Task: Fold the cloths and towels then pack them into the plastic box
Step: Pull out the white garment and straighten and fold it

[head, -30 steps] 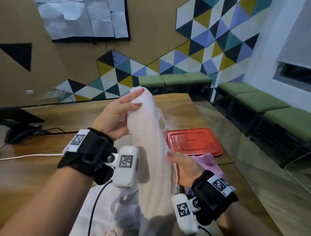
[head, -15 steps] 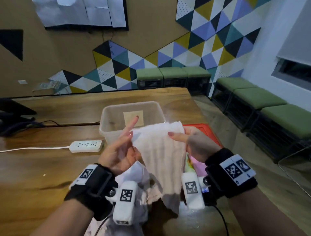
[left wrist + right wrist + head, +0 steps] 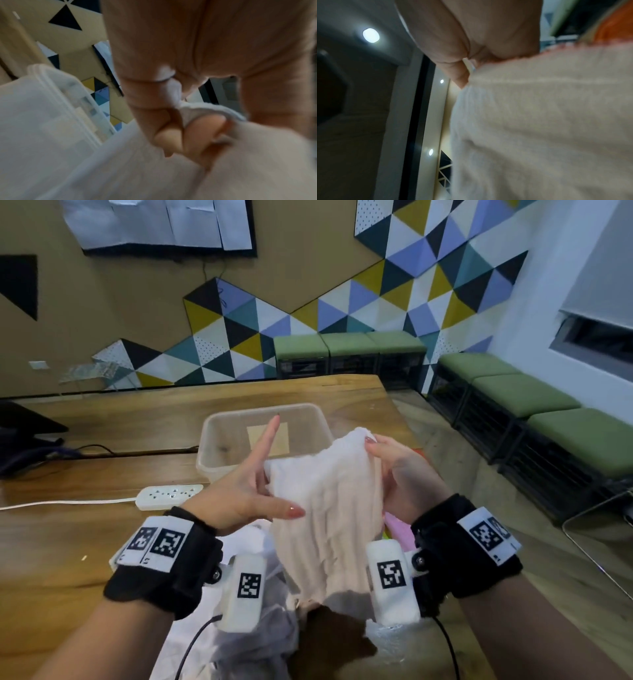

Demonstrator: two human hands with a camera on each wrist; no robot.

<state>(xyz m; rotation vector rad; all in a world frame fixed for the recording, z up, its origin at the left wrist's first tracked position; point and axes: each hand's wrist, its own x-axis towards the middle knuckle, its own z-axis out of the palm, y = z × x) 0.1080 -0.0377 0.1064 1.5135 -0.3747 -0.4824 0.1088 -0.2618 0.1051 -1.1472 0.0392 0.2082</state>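
Observation:
A pale cream towel hangs in the air between my hands, just in front of the clear plastic box. My left hand pinches the towel's upper left edge between curled fingers, with its index finger pointing straight up. My right hand pinches the upper right corner, thumb on the near side. The towel fills most of the right wrist view. The box shows nothing inside but a tan label on its bottom. The towel's lower end drops onto a heap of white and grey cloths.
A white power strip with its cord lies on the wooden table left of the box. A pink cloth shows under my right wrist. The orange-red lid lies to the right. Green benches line the walls.
A second ago my left hand held the towel high and upright with my right hand low on it. Now both hands hold its top edge at about one height, with the towel spread wider.

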